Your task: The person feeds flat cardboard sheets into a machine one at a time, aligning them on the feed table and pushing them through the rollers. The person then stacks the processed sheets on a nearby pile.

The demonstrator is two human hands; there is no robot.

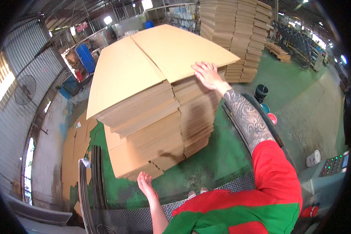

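1. Nearest, the person wears a red-and-green shirt, above a strip of grey, raised-pattern metal plate.
2. The left hand is bare, its grip loosely curled with nothing seen in it. It appears just beside the lower near edge of the cardboard pile; whether they touch, I cannot tell.
3. At the right, a grey control panel with green lights stands near a white cylindrical bucket.
4. The big pile of flat brown cardboard sheets stands in the middle, in front of the person, over a green floor. Its layers are uneven, and a seam divides it into left and right parts.
5. The right hand reaches farther out, its fingers laid on the near edge of the smooth tan right-hand top sheet. Whether this grip pinches the sheet, I cannot tell.
6. A smooth tan left-hand top sheet lies beside it.
7. Right of the pile sits a black open bucket.
8. Farther back rises a taller stack of brown cardboard.
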